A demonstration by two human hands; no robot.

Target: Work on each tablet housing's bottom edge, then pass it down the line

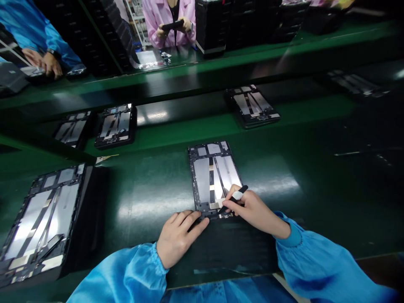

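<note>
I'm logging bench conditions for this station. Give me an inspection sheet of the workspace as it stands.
Surface: glossy green bench with glare patches; a dark mat lies under the hands.
Job's things: opened tablet chassis, backless, flat on the bench; black stylus-like tool with its tip at the chassis' lower edge.
Clutter: similar chassis at near left; three more further back.
Grippers: left hand presses the chassis' bottom left corner, fingers flat; right hand grips the tool.
Cables: flat ribbon strips inside the chassis; no loose cables seen.
Surroundings: black stacked trays behind; a person in pink and a blue sleeve opposite.
</note>
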